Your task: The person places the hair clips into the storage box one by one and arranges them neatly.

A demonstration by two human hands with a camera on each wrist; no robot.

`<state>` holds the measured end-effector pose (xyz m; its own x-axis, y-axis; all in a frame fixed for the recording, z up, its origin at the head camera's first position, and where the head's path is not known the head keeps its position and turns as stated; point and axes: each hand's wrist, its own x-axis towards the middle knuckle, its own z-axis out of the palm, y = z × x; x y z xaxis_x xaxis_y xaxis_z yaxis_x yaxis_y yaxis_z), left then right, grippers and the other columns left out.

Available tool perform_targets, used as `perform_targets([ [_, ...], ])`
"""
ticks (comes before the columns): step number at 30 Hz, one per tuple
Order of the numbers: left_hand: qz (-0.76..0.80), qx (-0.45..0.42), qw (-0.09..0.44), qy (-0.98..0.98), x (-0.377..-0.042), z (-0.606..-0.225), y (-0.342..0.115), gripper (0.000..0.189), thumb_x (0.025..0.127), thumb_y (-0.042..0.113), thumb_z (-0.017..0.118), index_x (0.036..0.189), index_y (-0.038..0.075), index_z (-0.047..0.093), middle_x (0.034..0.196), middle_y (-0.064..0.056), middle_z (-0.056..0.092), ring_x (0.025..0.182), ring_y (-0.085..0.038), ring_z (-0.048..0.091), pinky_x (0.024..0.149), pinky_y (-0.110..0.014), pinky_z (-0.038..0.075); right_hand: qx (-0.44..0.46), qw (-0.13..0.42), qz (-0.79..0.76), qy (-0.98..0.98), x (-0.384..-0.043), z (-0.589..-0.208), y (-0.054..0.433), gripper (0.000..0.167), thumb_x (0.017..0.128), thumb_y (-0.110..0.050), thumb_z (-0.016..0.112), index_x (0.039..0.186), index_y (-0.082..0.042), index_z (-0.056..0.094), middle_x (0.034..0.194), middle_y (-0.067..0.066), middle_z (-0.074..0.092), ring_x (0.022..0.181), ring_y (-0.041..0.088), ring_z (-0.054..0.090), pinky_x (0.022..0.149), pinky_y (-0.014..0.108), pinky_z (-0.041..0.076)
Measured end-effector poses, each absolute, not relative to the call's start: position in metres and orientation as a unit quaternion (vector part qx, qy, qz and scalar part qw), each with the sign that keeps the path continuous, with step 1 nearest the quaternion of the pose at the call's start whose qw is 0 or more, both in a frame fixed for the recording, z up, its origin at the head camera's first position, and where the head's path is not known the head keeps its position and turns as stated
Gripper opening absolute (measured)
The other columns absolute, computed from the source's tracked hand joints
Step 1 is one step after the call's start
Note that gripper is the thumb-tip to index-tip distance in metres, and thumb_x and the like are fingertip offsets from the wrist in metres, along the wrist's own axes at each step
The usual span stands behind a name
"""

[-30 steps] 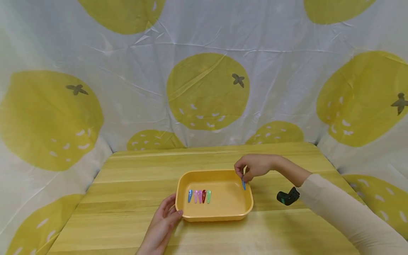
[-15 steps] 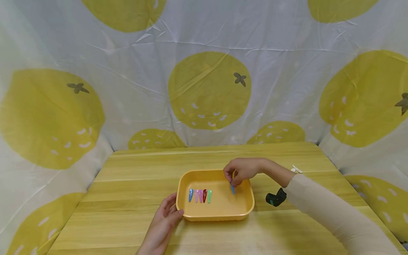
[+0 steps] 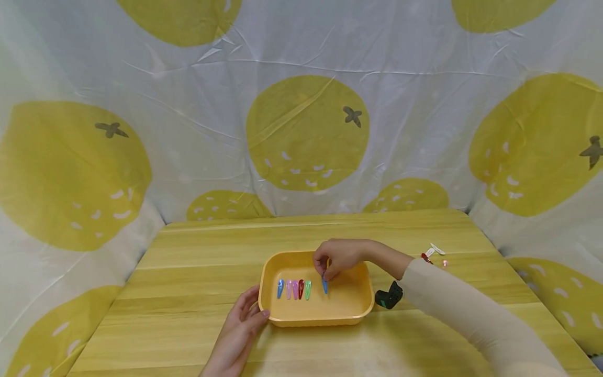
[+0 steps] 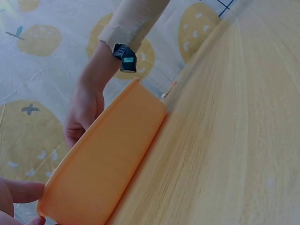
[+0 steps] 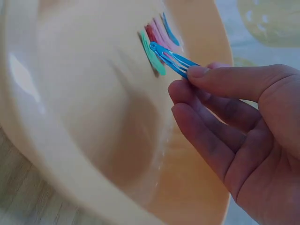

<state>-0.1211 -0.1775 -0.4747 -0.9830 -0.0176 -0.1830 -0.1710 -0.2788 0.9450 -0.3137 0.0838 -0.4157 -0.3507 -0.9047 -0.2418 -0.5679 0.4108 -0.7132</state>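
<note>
My right hand [image 3: 341, 255] is over the yellow plastic tray [image 3: 315, 321], pinching a blue snap hair clip [image 5: 174, 60] by one end between thumb and fingers. The clip's rounded end points down and hangs above the tray floor. To its left, a row of hair clips lies side by side in the tray: a blue clip [image 3: 280, 289], two pink clips [image 3: 294, 289], a red clip [image 3: 301, 289] and a green clip [image 3: 308, 290]. My left hand [image 3: 241, 329] grips the tray's left near corner, thumb on the rim; its other fingers are partly hidden.
More clips lie on the wooden table [image 3: 198, 272] beyond my right forearm: a white clip [image 3: 437, 249], a red clip [image 3: 426, 258] and a small pink piece [image 3: 445, 263]. A black device [image 3: 389, 296] is at my right wrist. Fruit-patterned cloth [image 3: 301, 47] surrounds the table.
My right hand has moved left from the tray's right rim with the blue hair clip, nearer the row. Loose clips on the table have come into view. The left hand stays on the tray.
</note>
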Motion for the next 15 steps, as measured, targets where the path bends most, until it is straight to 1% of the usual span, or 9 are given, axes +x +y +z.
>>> perform_targets([
  [5,0.794,-0.081,0.046,0.601,-0.121,-0.475,-0.177,0.071,0.097,-0.006,0.061,0.158,-0.002,0.026,0.163,-0.025,0.025,0.144,-0.038,0.032,0.107,-0.033,0.047,-0.481,0.32,-0.257,0.775,-0.313,-0.415,0.075,0.017,0.092,0.003,0.073,0.085,-0.01,0.066,0.076,-0.004,0.066,0.065,0.007,0.054,0.062,0.021,0.047],
  [12,0.794,-0.079,0.049,0.6,-0.122,-0.474,-0.177,0.071,0.097,-0.005,0.06,0.158,-0.002,0.026,0.163,-0.024,0.024,0.145,-0.039,0.031,0.108,-0.035,0.045,-0.5,0.311,-0.234,0.774,-0.317,-0.421,0.064,0.017,0.092,0.001,0.074,0.084,-0.012,0.066,0.076,-0.009,0.063,0.069,0.006,0.055,0.064,0.02,0.047],
  [15,0.795,-0.079,0.049,0.6,-0.121,-0.474,-0.177,0.071,0.096,-0.005,0.061,0.158,-0.002,0.026,0.163,-0.024,0.025,0.144,-0.038,0.032,0.109,-0.035,0.045,-0.502,0.313,-0.231,0.773,-0.318,-0.424,0.061,0.015,0.092,0.001,0.074,0.085,-0.011,0.066,0.076,-0.01,0.062,0.07,0.005,0.055,0.065,0.02,0.047],
])
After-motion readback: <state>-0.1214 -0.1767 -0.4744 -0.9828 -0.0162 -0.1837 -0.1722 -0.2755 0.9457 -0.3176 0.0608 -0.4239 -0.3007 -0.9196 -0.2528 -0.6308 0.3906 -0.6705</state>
